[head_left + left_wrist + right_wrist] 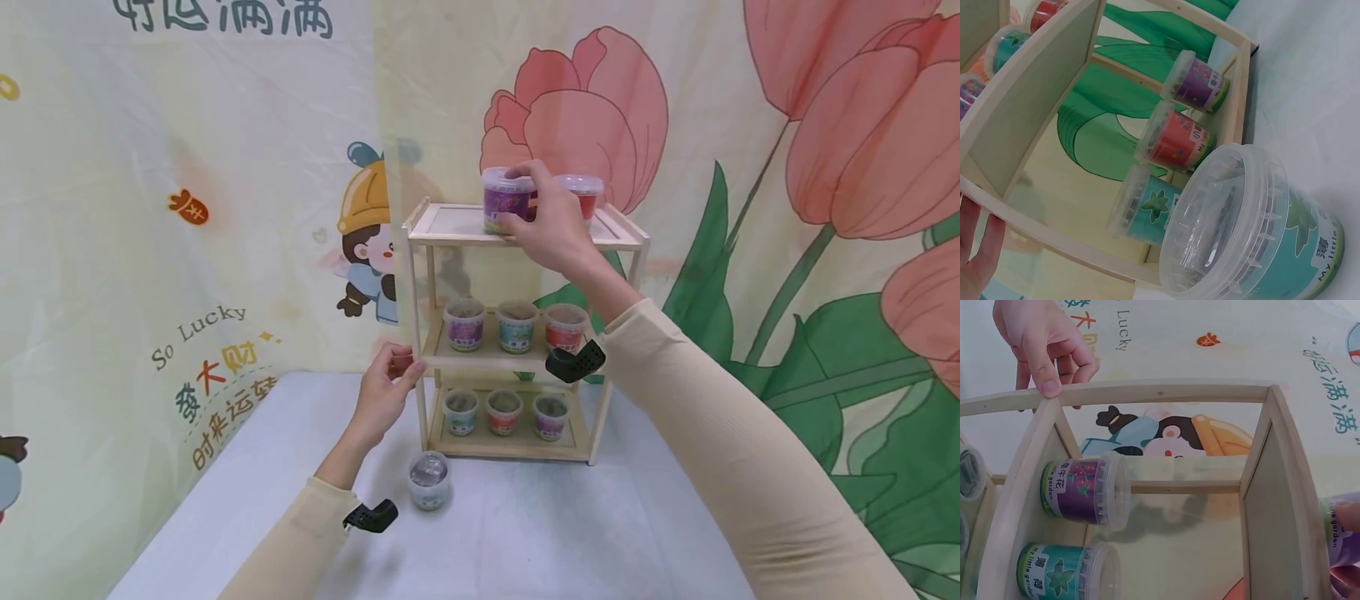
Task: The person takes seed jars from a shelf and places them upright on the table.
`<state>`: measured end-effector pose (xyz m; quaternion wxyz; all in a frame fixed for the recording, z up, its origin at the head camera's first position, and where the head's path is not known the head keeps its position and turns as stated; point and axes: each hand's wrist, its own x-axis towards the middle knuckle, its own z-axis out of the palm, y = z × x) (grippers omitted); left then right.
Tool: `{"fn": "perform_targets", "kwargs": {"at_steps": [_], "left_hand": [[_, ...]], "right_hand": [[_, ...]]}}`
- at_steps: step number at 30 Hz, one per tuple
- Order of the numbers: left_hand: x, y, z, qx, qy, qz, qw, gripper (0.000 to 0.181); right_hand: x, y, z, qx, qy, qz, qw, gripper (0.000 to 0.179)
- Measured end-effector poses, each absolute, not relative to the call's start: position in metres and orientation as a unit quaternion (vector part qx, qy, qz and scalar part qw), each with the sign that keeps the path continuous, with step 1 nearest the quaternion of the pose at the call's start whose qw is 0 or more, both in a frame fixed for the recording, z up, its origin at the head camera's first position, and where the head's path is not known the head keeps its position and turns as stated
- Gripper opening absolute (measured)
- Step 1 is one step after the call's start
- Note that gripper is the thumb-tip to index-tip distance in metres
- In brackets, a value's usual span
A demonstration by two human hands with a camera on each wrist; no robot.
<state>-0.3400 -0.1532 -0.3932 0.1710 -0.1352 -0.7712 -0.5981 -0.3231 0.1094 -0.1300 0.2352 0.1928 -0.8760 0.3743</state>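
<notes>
My right hand (553,215) grips a purple plastic tub (497,200) with a clear lid, its thumb and fingers on the tub's sides. That tub stands upright at the top board of a small wooden shelf rack (461,362); whether its base touches the board I cannot tell. Just behind the right hand is a red tub (588,187), partly covered. My left hand (384,395) pinches the rack's left post at the middle level, thumb in front and fingers behind. A teal tub (430,483) stands on the table near the left forearm.
On the middle board stand a purple tub (465,327), a teal tub (517,327) and a red tub (564,325). The bottom board carries teal (461,415), red (504,415) and purple (551,418) tubs. A printed cloth (465,100) hangs behind the white table (525,533).
</notes>
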Motion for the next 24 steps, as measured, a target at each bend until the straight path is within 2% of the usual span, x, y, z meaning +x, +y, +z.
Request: {"fn": "perform_targets", "kwargs": {"at_steps": [14, 24], "left_hand": [[-0.343, -0.155, -0.395, -0.140, -0.770, -0.598, 0.171, 0.032], [-0.340, -0.153, -0.393, -0.136, -0.774, -0.595, 0.169, 0.033]], "right_hand": [[-0.292, 0.124, -0.127, 0.231, -0.854, 0.391, 0.253, 0.056], [-0.265, 0.138, -0.148, 0.283, -0.832, 0.402, 0.256, 0.057]]}}
